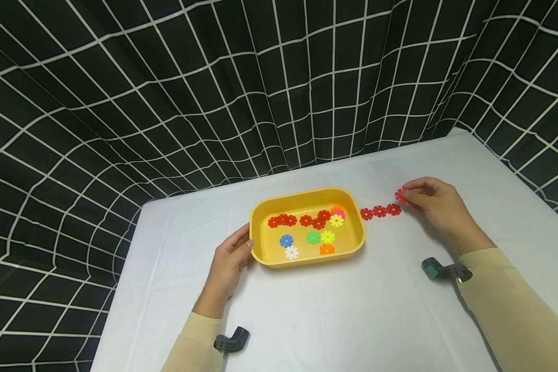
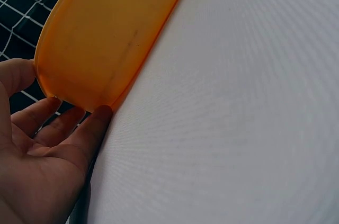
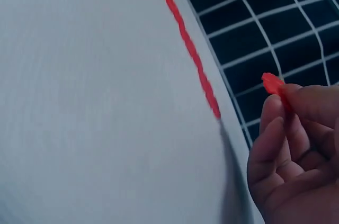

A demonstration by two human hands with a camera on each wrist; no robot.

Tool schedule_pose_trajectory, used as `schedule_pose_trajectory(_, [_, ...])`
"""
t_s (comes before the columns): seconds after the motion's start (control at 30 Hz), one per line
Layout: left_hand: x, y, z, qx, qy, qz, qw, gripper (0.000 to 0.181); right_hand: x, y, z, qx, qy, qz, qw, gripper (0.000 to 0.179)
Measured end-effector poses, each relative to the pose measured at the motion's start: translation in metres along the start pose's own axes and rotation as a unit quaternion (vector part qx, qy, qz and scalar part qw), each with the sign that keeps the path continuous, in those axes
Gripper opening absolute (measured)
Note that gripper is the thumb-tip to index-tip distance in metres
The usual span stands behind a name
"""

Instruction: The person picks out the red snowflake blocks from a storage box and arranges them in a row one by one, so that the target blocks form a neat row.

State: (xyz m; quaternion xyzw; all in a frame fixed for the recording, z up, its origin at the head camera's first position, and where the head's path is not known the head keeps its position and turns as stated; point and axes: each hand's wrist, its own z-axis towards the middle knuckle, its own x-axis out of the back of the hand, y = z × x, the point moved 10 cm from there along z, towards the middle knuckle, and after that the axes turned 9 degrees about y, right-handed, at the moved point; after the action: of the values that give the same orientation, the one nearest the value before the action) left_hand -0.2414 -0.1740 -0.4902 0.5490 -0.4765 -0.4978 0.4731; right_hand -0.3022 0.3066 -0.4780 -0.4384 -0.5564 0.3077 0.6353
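A yellow plastic tray (image 1: pixel 274 263) lies on the white table, and my left hand (image 1: pixel 228 263) grips its left end, thumb at the rim and fingers against the outer wall, as the left wrist view also shows. Between thumb and fingertips my right hand (image 1: pixel 439 206) pinches a red notched disc (image 3: pixel 272 83), held up off the table. Just left of that hand, a row of red notched discs (image 1: pixel 380 211) lies flat on the cloth, running to the tray's right end. Inside the tray are several red discs (image 1: pixel 306 220), a blue disc (image 1: pixel 286 241) and a white disc (image 1: pixel 291 252).
The tray also holds a green disc (image 1: pixel 313 237), yellow discs (image 1: pixel 327 236) and an orange disc (image 1: pixel 327 249). Behind the white-covered table (image 1: pixel 335 320) hangs a black curtain (image 1: pixel 214 103) with a white grid. Each wrist wears a dark camera.
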Motion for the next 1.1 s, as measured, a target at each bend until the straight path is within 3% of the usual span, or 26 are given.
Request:
schedule_pose_trajectory(0.27, [-0.001, 0.001, 0.0, 0.0, -0.006, -0.004, 1.0, 0.055, 0.009, 0.014, 0.003, 0.005, 0.009, -0.064, 0.9979, 0.044])
schedule_pose_trajectory(0.57, [0.0, 0.0, 0.0, 0.0, 0.001, -0.001, 1.0, 0.053, 0.009, 0.015, 0.002, 0.035, -0.016, -0.121, 0.9919, 0.036])
schedule_pose_trajectory(1.1, [0.0, 0.0, 0.0, 0.004, 0.001, -0.003, 1.0, 0.053, 0.005, 0.012, 0.001, 0.038, -0.023, -0.143, 0.9887, 0.03])
